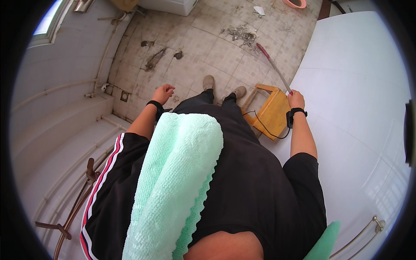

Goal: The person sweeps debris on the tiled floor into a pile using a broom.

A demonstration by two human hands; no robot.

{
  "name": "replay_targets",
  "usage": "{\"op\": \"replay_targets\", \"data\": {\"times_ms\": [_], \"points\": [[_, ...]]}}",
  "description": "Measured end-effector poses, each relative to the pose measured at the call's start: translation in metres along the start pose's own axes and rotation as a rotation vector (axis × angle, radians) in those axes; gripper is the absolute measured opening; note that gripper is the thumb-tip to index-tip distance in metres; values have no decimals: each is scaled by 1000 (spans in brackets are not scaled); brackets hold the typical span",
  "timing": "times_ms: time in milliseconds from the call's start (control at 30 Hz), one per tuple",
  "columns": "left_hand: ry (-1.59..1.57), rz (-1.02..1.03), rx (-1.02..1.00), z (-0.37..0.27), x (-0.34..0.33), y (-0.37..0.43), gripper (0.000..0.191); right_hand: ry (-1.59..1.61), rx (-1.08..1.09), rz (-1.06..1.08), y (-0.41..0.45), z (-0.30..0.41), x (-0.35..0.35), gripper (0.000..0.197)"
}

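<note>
My right hand (296, 99) grips the upper end of a thin metal stick (275, 67) with a red lower part. The stick slants down and away, its red tip close to a pile of grey debris (242, 35) on the tiled floor. Empty, with loosely curled fingers, my left hand (163, 94) hangs in front of my left thigh. A mint-green towel (178, 162) drapes over my left shoulder and down my chest. Below my right hand, a yellow wooden stool (271, 112) lies tipped on its side by the wall.
White tiled wall (351, 91) rises close on my right, with a metal towel bar (357, 239). Pipes (103, 61) run along the left wall above a floor drain (124, 96). Ahead are dark floor stains (156, 59), a white box-like object (172, 5) and a pink basin (296, 3).
</note>
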State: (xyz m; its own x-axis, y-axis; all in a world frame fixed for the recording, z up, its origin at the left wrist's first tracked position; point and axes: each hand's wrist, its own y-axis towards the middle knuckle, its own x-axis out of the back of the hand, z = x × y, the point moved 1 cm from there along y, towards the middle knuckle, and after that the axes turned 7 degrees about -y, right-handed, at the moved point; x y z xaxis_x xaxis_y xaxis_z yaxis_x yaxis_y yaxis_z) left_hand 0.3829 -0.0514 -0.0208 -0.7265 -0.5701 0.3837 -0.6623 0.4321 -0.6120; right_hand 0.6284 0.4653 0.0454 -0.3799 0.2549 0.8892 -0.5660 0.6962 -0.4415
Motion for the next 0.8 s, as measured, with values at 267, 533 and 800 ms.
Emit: {"op": "replay_targets", "data": {"times_ms": [267, 533, 800], "points": [[-11, 44, 22, 19, -4, 1, 23, 843, -475, 129, -14, -59, -46, 28], [6, 43, 2, 3, -8, 3, 25, 871, -648, 344, -23, 17, -30, 14], [26, 74, 14, 3, -6, -1, 27, 1223, -689, 512, -2, 81, -48, 10]]}}
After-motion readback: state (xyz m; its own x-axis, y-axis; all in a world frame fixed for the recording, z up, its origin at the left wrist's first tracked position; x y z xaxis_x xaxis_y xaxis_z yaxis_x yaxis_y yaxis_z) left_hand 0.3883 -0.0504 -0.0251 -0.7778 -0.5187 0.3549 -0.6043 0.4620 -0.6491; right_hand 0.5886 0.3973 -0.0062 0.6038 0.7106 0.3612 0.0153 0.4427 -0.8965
